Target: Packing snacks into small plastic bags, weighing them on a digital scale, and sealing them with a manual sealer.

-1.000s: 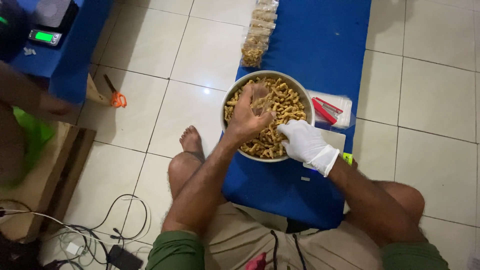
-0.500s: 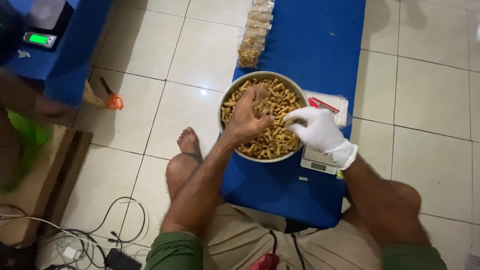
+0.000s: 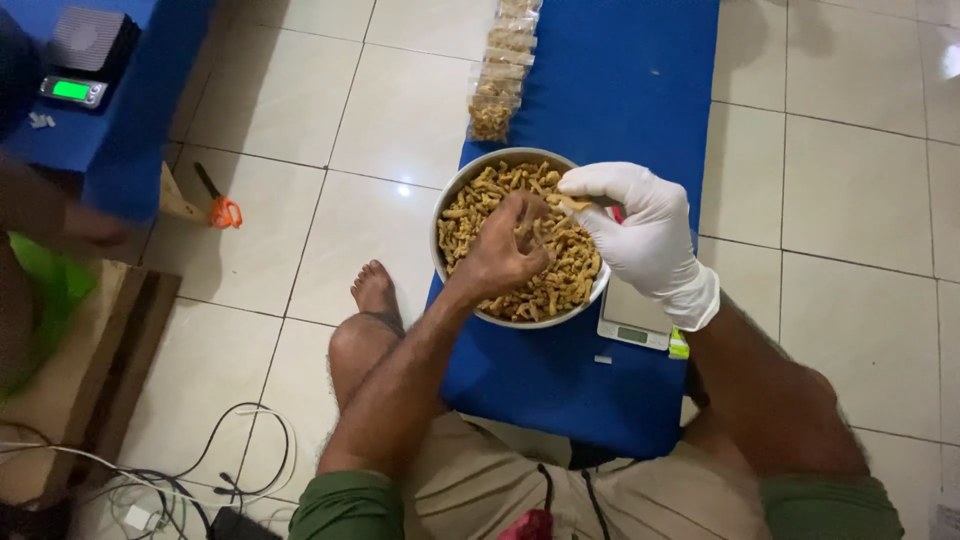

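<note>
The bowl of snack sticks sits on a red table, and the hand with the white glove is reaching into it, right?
Not quite. The head view shows the table is blue, not red. The bowl of snack sticks does sit on it, and the gloved right hand is reaching into it.
</note>
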